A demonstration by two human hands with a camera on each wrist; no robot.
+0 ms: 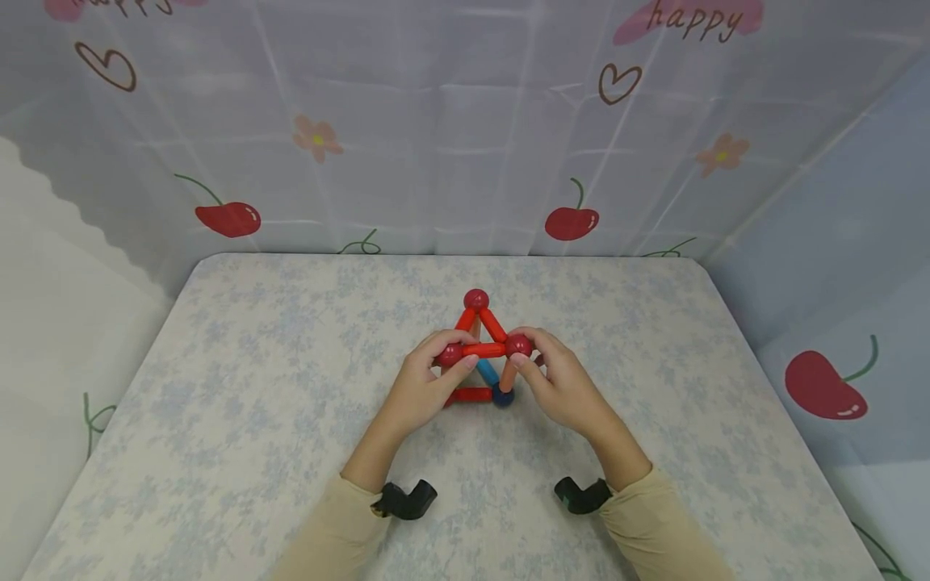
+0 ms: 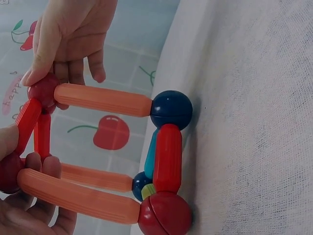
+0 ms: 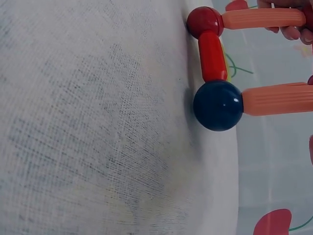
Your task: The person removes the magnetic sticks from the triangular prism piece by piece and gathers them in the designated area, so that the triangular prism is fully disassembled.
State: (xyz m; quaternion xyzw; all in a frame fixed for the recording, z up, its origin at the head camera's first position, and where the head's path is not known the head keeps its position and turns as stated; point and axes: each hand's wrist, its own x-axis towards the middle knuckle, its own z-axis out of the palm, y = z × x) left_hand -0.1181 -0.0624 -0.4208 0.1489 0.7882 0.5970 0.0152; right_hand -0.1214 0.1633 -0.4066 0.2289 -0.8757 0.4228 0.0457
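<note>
A prism-shaped frame of toy rods and balls stands on the table. Its top is a triangle of red rods (image 1: 484, 350) with a red ball at each corner, the far red ball (image 1: 475, 299) untouched. Thumb and fingers of my left hand (image 1: 417, 387) grip the left red ball (image 1: 450, 355). With the right hand (image 1: 570, 391) I pinch the right red ball (image 1: 518, 346). Orange rods (image 2: 102, 99) run down to the base. There, a red rod (image 3: 212, 56) joins a navy ball (image 3: 218, 105) to a red ball (image 3: 204, 22); a teal rod (image 1: 488, 372) runs behind.
A pale blue floral cloth covers the table (image 1: 254, 387). Behind it hangs a curtain (image 1: 436, 161) printed with cherries, hearts and flowers. Black curved wrist pieces (image 1: 408, 500) sit at both sleeve cuffs.
</note>
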